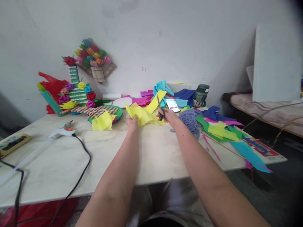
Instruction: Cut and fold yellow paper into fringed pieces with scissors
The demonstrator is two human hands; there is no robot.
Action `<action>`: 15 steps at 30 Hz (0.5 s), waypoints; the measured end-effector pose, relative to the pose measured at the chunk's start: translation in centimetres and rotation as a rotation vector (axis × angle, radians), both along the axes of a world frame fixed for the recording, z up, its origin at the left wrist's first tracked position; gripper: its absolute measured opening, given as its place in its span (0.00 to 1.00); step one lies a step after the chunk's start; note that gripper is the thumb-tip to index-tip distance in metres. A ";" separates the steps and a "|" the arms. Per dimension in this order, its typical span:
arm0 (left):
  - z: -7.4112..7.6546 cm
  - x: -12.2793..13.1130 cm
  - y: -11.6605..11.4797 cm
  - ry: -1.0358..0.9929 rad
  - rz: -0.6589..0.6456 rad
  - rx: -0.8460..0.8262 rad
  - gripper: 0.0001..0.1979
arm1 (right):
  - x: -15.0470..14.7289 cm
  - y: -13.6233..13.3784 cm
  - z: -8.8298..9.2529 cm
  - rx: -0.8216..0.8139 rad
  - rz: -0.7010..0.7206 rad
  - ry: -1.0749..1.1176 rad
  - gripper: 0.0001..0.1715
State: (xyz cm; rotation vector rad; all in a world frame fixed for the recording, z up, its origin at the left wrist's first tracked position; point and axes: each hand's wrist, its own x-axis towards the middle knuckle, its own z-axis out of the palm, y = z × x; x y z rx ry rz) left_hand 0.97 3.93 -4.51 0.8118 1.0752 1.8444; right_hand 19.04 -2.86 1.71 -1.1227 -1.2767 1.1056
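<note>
Yellow crepe paper is pinched at its near left edge by my left hand. My right hand is closed on the handles of a pair of scissors, whose blade points up and away beside the paper. A smaller yellow paper piece lies left of my left hand, partly over a round green base with woven pinkish sticks. Just right of my right hand sits a tangle of purple-grey yarn. Behind the scissors lies a phone with a lit screen.
A white glue gun with a black cord rests at left on the marble-patterned table. Paper-flower crafts stand against the wall. A dark green bottle is at the back. Coloured paper sheets cover the right side.
</note>
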 end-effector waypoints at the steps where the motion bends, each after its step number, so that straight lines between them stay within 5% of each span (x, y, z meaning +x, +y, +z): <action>1: 0.1 0.0 0.0 -0.009 -0.005 -0.013 0.07 | 0.0 -0.2 0.0 -0.005 0.036 -0.019 0.18; 10: 0.7 0.0 -0.6 -0.140 0.008 -0.024 0.06 | 1.6 -2.2 1.6 -0.059 0.518 -0.244 0.19; 15: 0.8 0.1 -0.5 -0.137 0.007 -0.043 0.06 | 2.3 -3.3 2.9 -0.182 0.654 -0.384 0.18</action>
